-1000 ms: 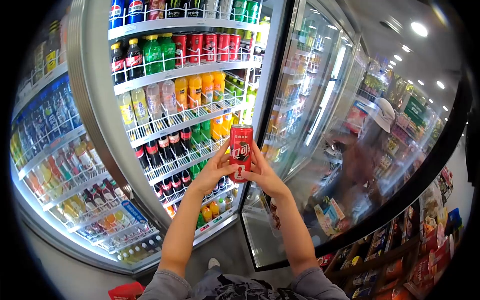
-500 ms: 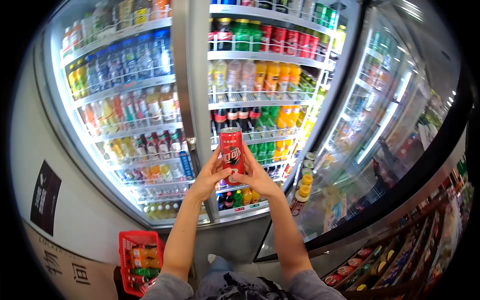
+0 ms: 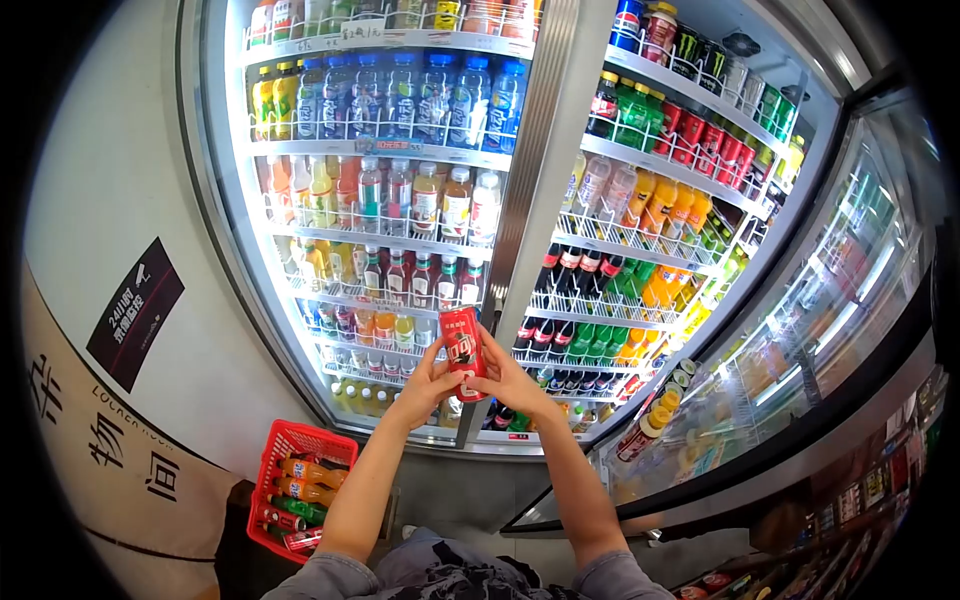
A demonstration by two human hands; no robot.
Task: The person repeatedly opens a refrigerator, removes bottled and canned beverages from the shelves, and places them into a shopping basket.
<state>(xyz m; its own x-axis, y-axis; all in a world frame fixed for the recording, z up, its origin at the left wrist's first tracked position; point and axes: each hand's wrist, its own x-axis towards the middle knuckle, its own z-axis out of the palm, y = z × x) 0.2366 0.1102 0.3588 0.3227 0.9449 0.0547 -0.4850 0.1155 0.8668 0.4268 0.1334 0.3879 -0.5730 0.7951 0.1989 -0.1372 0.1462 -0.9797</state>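
Observation:
Both of my hands hold a red cola can out in front of me, its top leaning slightly to the left. My left hand wraps round the can's left side, and my right hand closes round its right side. The two thumbs rest across the lower front of the can, close together. Behind the hands stand lit drinks shelves. Similar red cans line a shelf in the right-hand cooler section, beside green bottles.
A red shopping basket at lower left holds orange bottles, a green bottle and red cans. To the right, the cooler's glass door stands swung out. A dark sign is on the left wall. More goods sit on a rack at lower right.
My view has turned left and tilted, bringing more of the left cooler section and basket into sight. The can sits slightly lower in view and leans more; both hands keep hold of it.

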